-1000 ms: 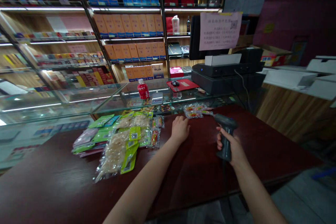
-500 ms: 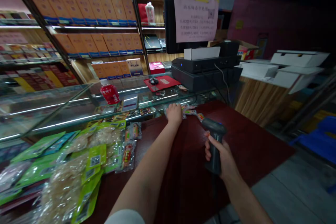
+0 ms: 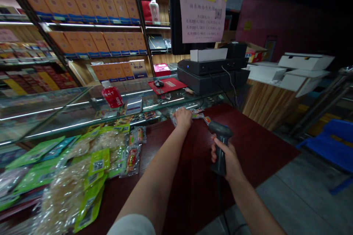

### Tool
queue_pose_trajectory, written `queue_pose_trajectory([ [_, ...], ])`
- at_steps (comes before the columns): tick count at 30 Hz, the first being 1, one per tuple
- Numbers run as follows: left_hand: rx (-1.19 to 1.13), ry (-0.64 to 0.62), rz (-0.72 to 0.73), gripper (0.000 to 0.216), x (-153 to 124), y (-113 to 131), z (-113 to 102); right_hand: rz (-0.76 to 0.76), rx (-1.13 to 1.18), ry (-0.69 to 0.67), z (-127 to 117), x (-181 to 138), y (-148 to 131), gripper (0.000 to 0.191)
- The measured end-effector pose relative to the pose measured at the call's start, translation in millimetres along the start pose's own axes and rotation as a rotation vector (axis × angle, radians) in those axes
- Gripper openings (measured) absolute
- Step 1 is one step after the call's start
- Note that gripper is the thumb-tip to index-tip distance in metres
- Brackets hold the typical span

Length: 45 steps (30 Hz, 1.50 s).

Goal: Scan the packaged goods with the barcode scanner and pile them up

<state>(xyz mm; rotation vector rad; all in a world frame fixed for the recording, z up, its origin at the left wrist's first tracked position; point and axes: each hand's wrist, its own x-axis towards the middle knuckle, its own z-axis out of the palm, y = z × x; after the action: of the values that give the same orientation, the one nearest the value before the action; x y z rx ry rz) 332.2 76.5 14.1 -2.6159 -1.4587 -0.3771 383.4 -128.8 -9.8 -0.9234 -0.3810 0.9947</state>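
Observation:
My left hand (image 3: 184, 117) reaches to the far side of the dark red counter, its fingers curled on a clear-wrapped snack packet (image 3: 173, 116). Several small snack packets (image 3: 197, 114) lie just right of that hand. My right hand (image 3: 226, 154) is wrapped round the handle of a black barcode scanner (image 3: 220, 147), whose head points left and away from me. More small wrapped snack packets (image 3: 132, 158) lie to the left, beside a heap of green-edged bags (image 3: 95, 170) of pale food.
A glass case (image 3: 68, 108) carries a red bottle (image 3: 111, 94), a phone (image 3: 134, 105) and a mouse (image 3: 158, 83) on a red mat. Behind it stand a cash drawer (image 3: 212, 80) and a monitor with a pink notice (image 3: 202, 18). A blue chair (image 3: 331, 147) is at right.
The view has shifted slightly, so the scene sits further left. More clear wrapping shows beside my left hand's fingers. My right hand still grips the scanner.

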Motion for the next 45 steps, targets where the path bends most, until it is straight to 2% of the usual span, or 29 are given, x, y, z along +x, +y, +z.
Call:
queue_pose_trajectory([
  [5,-0.02,0.038,0.031,0.03,-11,-9,-5,-0.012,0.006,-0.005,0,0,1,0.039],
  [9,-0.148,0.068,0.021,0.027,-30,-24,-13,-0.004,0.002,0.0,0,-1,1,0.038],
  [13,-0.522,0.091,-0.172,0.043,-65,-48,-12,0.025,0.018,-0.007,-1,-3,-1,0.039],
  [15,-0.778,0.068,-0.242,0.035,-88,-61,-7,0.037,0.026,-0.026,-3,-4,-1,0.039],
  [18,-1.083,0.031,-0.275,0.016,-121,-77,4,0.041,0.032,-0.084,-3,-5,0,0.035],
  [20,-1.077,0.079,-0.31,0.018,-137,-85,8,0.047,0.028,-0.138,0,-7,0,0.034],
  [24,-0.842,0.206,-0.335,0.022,-151,-92,8,0.083,-0.048,-0.244,21,-18,-1,0.036],
  [28,-0.949,0.266,-0.294,0.011,-154,-98,5,0.077,-0.111,-0.37,49,-28,-1,0.042],
  [32,-1.077,0.296,-0.32,0.019,-157,-106,8,0.073,-0.168,-0.454,66,-29,7,0.043],
  [35,-1.137,0.32,-0.368,0.017,-157,-110,13,0.084,-0.17,-0.516,66,-28,18,0.039],
  [39,-1.181,0.344,-0.35,0.023,-154,-109,16,0.089,-0.225,-0.54,59,-31,28,0.043],
  [45,-1.15,0.363,-0.34,0.021,-154,-108,15,0.123,-0.249,-0.569,53,-40,27,0.033],
])
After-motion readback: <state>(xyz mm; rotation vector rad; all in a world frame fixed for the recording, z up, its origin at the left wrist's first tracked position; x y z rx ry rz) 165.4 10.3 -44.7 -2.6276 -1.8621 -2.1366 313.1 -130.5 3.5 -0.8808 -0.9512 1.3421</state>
